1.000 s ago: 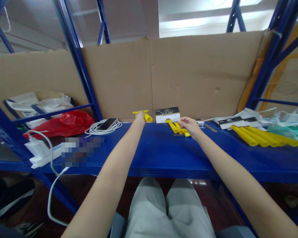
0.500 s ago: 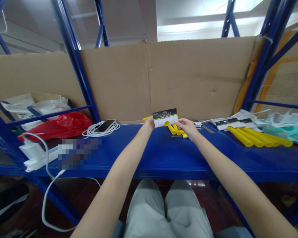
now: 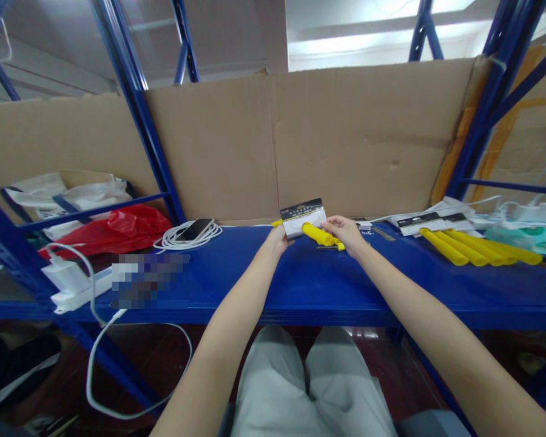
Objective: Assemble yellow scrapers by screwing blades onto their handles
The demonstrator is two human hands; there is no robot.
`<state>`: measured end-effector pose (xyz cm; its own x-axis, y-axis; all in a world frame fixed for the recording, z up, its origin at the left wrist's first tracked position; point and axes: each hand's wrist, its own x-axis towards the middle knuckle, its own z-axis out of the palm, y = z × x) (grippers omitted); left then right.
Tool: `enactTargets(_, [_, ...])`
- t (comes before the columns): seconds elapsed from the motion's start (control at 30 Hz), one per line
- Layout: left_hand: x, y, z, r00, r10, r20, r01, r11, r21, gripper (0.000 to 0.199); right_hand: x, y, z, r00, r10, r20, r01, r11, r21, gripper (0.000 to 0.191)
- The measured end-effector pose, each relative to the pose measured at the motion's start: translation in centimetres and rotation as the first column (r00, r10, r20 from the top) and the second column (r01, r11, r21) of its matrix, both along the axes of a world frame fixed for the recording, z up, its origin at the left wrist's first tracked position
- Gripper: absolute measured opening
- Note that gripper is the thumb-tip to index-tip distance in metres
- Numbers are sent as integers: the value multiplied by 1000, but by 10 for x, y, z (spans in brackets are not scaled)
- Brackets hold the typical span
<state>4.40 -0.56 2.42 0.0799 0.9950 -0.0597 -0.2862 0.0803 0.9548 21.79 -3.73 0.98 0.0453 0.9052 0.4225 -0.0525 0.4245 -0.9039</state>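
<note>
A black-and-white printed card (image 3: 295,226) is held up over the blue shelf top. My left hand (image 3: 279,238) is closed around its left end, and a small yellow piece (image 3: 277,223) sticks out beside that hand. At the card's right edge, my right hand (image 3: 343,232) pinches with thumb and fingers. A yellow tube (image 3: 317,235) shows at the card's lower edge, slanting down to the right; whether it is fixed to the card I cannot tell. Just past its end lie a small yellow part (image 3: 340,244) and a thin dark rod (image 3: 326,247).
Several yellow tubes (image 3: 464,247) with printed cards (image 3: 418,223) lie at the right. A flat metal strip (image 3: 384,234) is beyond my right hand. On the left are a phone (image 3: 198,229) on coiled white cable (image 3: 167,240), a red bag (image 3: 131,224) and a power strip (image 3: 79,295).
The card has tilted, its left end dropping slightly. The yellow tube at its lower edge, seen end-on before, now shows its length. Both hands keep their hold.
</note>
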Motion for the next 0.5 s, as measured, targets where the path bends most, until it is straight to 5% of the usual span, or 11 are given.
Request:
enactTargets(0.07, [-4,1,-6,994,35,-102,-43,996,-72,11,0,0,-1,1000,6,-25,-7,1000,-29,36])
enactTargets(0.23, [-4,4,-15,987,99,-127,-101,995,-11,17,-3,1,-2,996,-13,-84,6,997,-82,29])
enactTargets(0.5, [10,-18,-6,990,139,-23,-139,990,-11,26,-9,-3,1,991,-115,-65,104,982,-155,15])
